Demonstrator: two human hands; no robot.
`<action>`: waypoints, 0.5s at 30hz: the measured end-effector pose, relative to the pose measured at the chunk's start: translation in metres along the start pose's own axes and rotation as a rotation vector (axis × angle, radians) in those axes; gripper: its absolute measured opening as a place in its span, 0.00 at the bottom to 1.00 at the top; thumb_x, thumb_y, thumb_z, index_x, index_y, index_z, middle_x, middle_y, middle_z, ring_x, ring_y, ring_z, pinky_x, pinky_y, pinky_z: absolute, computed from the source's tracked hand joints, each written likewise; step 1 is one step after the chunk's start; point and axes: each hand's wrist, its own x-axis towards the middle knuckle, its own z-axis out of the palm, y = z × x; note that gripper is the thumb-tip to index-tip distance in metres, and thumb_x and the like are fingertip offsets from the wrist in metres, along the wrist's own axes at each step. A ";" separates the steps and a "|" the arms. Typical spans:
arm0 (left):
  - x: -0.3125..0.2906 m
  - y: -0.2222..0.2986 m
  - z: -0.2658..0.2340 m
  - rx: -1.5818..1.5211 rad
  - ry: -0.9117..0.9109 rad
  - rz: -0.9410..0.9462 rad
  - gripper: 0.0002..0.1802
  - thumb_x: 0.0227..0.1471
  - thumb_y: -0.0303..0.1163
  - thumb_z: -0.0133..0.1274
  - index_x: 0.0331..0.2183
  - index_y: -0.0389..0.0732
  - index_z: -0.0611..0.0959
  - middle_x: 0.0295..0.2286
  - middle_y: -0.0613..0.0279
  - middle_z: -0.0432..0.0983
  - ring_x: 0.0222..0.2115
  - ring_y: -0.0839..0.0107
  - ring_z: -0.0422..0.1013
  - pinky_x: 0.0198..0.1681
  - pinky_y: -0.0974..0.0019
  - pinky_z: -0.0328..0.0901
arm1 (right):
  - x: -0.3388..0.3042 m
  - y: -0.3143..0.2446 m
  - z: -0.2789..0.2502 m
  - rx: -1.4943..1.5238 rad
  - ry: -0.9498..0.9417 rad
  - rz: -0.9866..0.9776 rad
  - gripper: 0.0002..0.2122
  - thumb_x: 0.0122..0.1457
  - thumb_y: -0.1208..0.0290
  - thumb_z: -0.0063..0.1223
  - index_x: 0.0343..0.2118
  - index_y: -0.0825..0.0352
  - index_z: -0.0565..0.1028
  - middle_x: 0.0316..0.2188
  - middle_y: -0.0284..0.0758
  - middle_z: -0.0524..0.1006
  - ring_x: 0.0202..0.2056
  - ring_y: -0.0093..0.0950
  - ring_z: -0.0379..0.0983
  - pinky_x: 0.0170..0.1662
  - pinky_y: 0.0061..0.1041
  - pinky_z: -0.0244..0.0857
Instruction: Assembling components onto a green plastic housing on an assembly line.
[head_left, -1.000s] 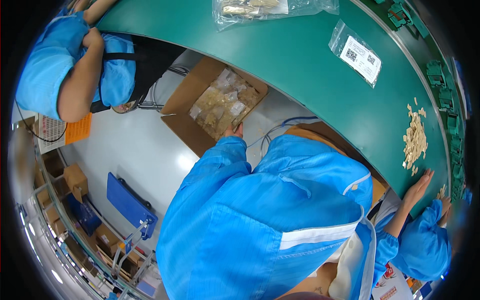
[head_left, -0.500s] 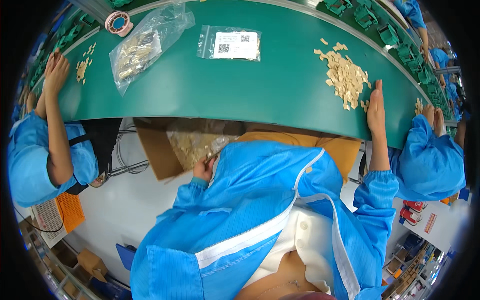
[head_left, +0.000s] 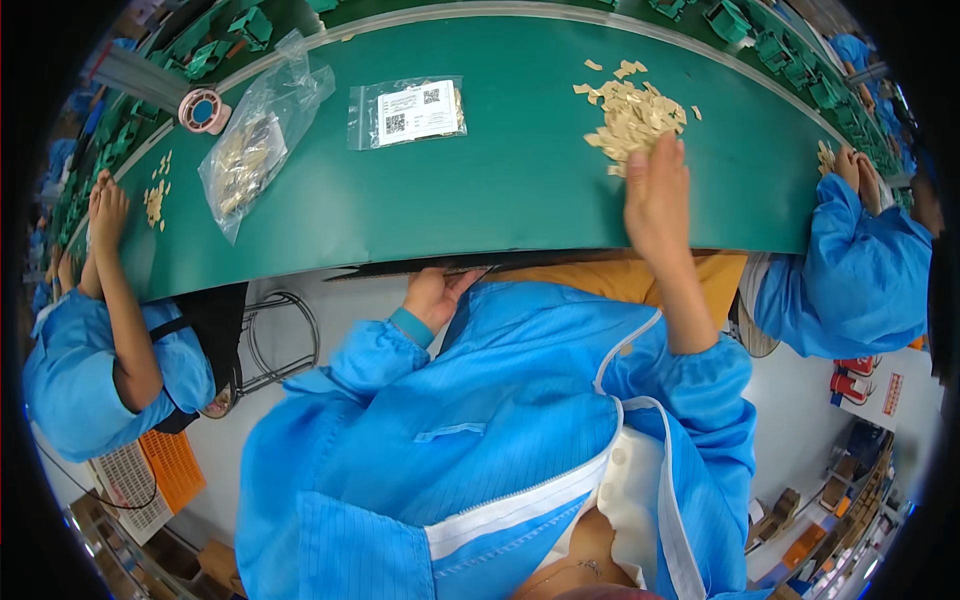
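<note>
My right hand (head_left: pixel 660 197) rests edge-down on the green table at the near right side of a pile of small beige flat pieces (head_left: pixel 632 112). Its fingers are stretched out, touching the pile's near edge and grasping nothing. Just below the table's front edge is my left hand (head_left: pixel 437 297), thumb and fingers apart, close to a thin brown edge that looks like the cardboard box. Most of that box is hidden under the table. A small clear zip bag (head_left: pixel 360 120) with a white label lies left of the pile.
Farther left are a larger clear bag (head_left: pixel 245 165) of beige pieces and a tape roll (head_left: pixel 203 110). Co-workers in blue sit at both sides, their hands (head_left: pixel 107 215) near small piles. Green fixtures (head_left: pixel 728 22) line the table's far side.
My right hand has moved in against the pile, which is now more compact. The open cardboard box has gone almost wholly out of sight under the table, and my left hand has loosened. The view has shifted.
</note>
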 end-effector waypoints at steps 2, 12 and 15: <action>-0.016 0.019 0.007 0.094 -0.028 -0.039 0.19 0.60 0.26 0.34 0.47 0.21 0.66 0.45 0.37 0.66 0.46 0.43 0.66 0.51 0.60 0.68 | -0.012 -0.022 0.005 -0.018 -0.008 0.023 0.36 0.64 0.47 0.26 0.59 0.82 0.47 0.60 0.57 0.48 0.63 0.48 0.40 0.64 0.40 0.34; -0.079 0.033 0.001 0.140 0.061 -0.164 0.15 0.55 0.25 0.43 0.41 0.24 0.70 0.42 0.44 0.70 0.46 0.54 0.69 0.48 0.69 0.70 | -0.027 -0.025 -0.014 0.339 -0.064 0.013 0.35 0.64 0.49 0.27 0.60 0.79 0.45 0.62 0.55 0.47 0.64 0.44 0.40 0.64 0.35 0.35; -0.085 0.015 0.002 0.120 -0.011 -0.116 0.18 0.56 0.29 0.44 0.43 0.24 0.68 0.42 0.44 0.70 0.47 0.59 0.68 0.51 0.68 0.67 | -0.032 -0.012 -0.025 0.319 -0.016 -0.030 0.33 0.65 0.50 0.28 0.60 0.78 0.47 0.62 0.53 0.49 0.64 0.42 0.42 0.64 0.32 0.37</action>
